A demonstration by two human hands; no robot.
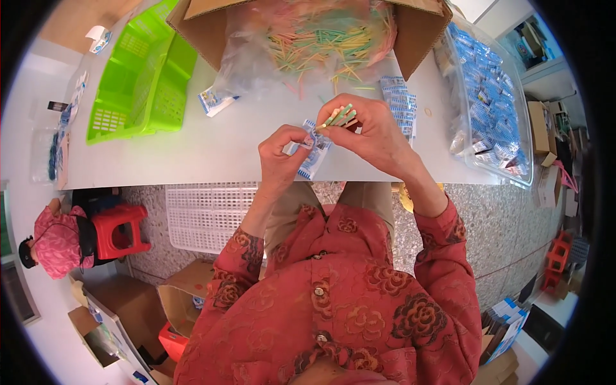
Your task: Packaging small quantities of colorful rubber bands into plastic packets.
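My left hand [282, 154] pinches the upper edge of a small blue-and-white packet [314, 163] near the front edge of the table. Between the fingers of my right hand [371, 131] is a small bunch of thin pastel sticks [340, 117], mostly green and cream. Their lower ends meet the packet's top; whether they reach inside it is hidden by my fingers. Beyond my hands, a cardboard box [414, 38] lies with its opening toward me. Clear plastic and a heap of loose pink, green and yellow sticks [321, 48] spill from it.
Another packet [217, 101] lies left of the box, and several flat packets [399, 106] lie to its right. A green basket [138, 96] stands at left, a clear bin of blue packets [487, 96] at right. A person [61, 240] is at far left by a red stool [120, 231].
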